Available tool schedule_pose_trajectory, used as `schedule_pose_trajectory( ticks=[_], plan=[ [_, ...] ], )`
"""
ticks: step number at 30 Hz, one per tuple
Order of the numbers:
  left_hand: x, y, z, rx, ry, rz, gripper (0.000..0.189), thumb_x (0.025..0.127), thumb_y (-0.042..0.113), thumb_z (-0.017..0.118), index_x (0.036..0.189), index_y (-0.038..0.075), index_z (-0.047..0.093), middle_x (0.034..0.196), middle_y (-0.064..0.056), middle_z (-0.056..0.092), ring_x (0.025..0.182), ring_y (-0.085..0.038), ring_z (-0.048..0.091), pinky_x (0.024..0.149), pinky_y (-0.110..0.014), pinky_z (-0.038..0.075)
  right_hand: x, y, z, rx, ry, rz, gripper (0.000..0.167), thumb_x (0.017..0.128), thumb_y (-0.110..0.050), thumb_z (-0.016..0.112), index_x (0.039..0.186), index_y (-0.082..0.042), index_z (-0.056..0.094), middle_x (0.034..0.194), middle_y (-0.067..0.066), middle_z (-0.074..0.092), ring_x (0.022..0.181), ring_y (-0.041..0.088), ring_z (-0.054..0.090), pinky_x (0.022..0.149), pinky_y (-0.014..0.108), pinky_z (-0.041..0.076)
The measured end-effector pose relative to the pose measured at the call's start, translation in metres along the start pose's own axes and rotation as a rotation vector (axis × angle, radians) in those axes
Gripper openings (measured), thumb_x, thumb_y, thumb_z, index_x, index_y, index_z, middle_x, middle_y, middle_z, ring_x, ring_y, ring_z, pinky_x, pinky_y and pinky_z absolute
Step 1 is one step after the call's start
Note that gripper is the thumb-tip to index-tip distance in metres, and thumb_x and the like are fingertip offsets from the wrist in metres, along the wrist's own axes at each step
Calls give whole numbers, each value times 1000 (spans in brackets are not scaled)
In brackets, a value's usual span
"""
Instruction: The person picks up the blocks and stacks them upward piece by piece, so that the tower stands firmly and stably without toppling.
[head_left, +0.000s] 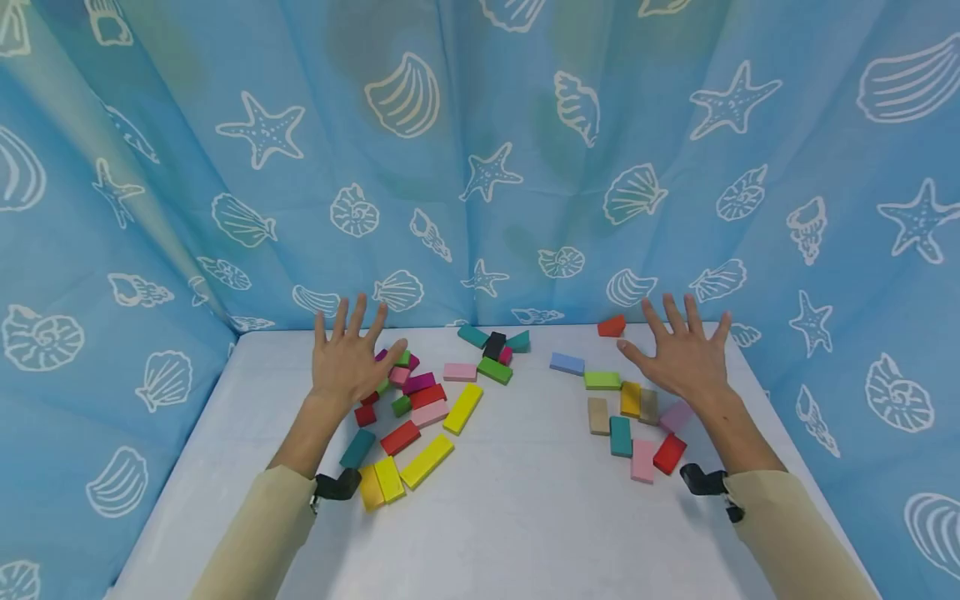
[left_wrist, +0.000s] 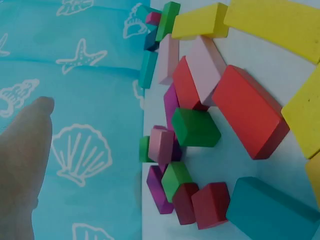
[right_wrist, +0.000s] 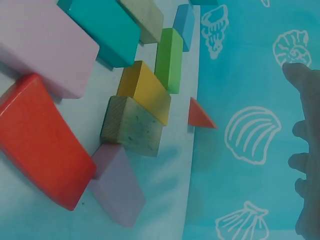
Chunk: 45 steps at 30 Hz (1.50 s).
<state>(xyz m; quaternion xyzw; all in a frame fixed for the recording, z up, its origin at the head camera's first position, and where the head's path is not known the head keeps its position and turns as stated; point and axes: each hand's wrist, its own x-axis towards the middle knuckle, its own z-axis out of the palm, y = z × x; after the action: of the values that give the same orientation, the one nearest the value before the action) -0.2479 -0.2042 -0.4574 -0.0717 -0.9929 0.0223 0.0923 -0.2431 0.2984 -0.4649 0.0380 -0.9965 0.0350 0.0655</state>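
Observation:
My left hand (head_left: 347, 360) is raised with its fingers spread, holding nothing, above the left pile of coloured wooden blocks. Under and beside it are a dark teal block (head_left: 357, 448), a red block (head_left: 401, 437), a pink block (head_left: 430, 413) and a yellow block (head_left: 427, 461). Likewise spread and bare, my right hand (head_left: 681, 357) hovers over the right group. Close to it lie a tan block (head_left: 648, 407), a lilac block (head_left: 677, 416), an orange-yellow block (head_left: 631, 399) and a red block (head_left: 670, 454). In the left wrist view only the thumb (left_wrist: 30, 145) shows.
At the back middle stands a small cluster with a black block (head_left: 494, 345) and a green block (head_left: 495, 371). An orange-red wedge (head_left: 611, 326) lies near the far edge of the white table (head_left: 525, 517). A blue shell-print curtain (head_left: 480, 242) encloses the back and sides.

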Motion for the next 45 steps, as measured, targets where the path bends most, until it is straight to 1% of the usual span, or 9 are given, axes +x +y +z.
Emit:
schedule_pose_trajectory(
  ticks=[5, 9, 13, 15, 18, 23, 32, 39, 45],
  plan=[
    [-1, 4, 3, -39, -2, 29, 80, 96, 66, 43, 161, 23, 25, 167, -14, 17, 153, -40, 13, 119, -66, 2, -1, 2, 4, 41, -46, -20, 93, 91, -69, 51, 161, -15, 21, 165, 22, 16, 152, 46, 1, 108, 77, -12],
    [-5, 9, 6, -106, -43, 108, 76, 95, 59, 55, 159, 25, 32, 164, -13, 28, 150, -38, 24, 118, -67, 12, -7, 4, 8, 164, -177, -41, 85, 90, -57, 65, 157, -14, 35, 157, 23, 33, 144, 49, 25, 109, 77, 18],
    [-12, 17, 9, -206, -124, 236, 68, 90, 47, 71, 151, 27, 48, 151, -10, 48, 140, -34, 41, 113, -65, 28, -19, 4, 11, 341, -332, -66, 68, 88, -46, 74, 143, -11, 53, 136, 21, 53, 124, 42, 49, 95, 62, 49],
    [-16, 21, 11, -264, -163, 279, 63, 87, 42, 77, 145, 27, 56, 144, -8, 55, 135, -32, 46, 110, -63, 34, -24, 3, 14, 416, -392, -83, 62, 87, -42, 77, 136, -9, 59, 125, 17, 59, 111, 35, 56, 84, 48, 56],
    [-19, 28, 15, -328, -202, 297, 61, 84, 38, 82, 140, 26, 62, 135, -6, 60, 128, -29, 50, 104, -59, 44, -31, 2, 19, 466, -449, -96, 59, 83, -38, 82, 131, -9, 61, 115, 11, 62, 101, 26, 57, 76, 34, 56],
    [-23, 35, 23, -362, -237, 276, 64, 79, 39, 86, 138, 27, 63, 131, -4, 61, 123, -26, 51, 92, -50, 55, -40, 3, 31, 469, -501, -99, 60, 79, -37, 85, 126, -9, 62, 110, 6, 61, 101, 22, 55, 78, 34, 56],
    [-26, 32, 31, -327, -342, 317, 71, 72, 30, 92, 137, 31, 63, 142, -5, 54, 135, -29, 40, 97, -56, 51, -53, 4, 39, 442, -514, -103, 66, 73, -45, 88, 127, -16, 64, 117, 5, 60, 109, 24, 54, 84, 41, 56],
    [-25, 36, 36, -296, -363, 387, 76, 73, 18, 91, 139, 37, 60, 153, -8, 43, 142, -36, 31, 108, -66, 36, -60, 1, 40, 374, -519, -131, 66, 74, -41, 88, 132, -20, 66, 131, 14, 55, 119, 32, 48, 84, 46, 57],
    [-25, 39, 36, -244, -423, 391, 81, 72, 9, 88, 139, 44, 58, 160, -3, 34, 147, -36, 24, 114, -67, 26, -59, -3, 45, 346, -506, -135, 65, 73, -40, 89, 130, -17, 67, 123, 9, 57, 114, 27, 49, 79, 40, 57]
  ],
)
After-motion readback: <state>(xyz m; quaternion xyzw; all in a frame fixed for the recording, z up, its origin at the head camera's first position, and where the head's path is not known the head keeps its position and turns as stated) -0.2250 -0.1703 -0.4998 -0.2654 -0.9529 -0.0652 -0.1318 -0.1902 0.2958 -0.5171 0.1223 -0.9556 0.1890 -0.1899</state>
